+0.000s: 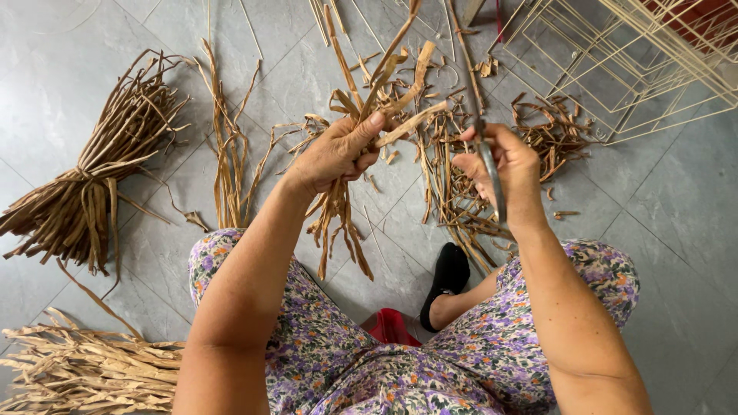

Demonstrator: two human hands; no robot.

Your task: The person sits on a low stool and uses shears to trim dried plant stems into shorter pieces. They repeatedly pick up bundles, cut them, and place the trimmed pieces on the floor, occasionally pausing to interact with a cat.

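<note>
Seated over a grey tiled floor [676, 230], you close your left hand [336, 154] firmly round a bunch of dry tan plant strips [361, 115], its ends hanging below your fist. Just right of that bunch, your right hand [507, 169] wraps fully round a pair of metal scissors [489, 165], blades pointing down. Well left of the bunch lies a tied bundle of brown strips [92, 177]; to its far right stands a pale wire frame [653, 69].
</note>
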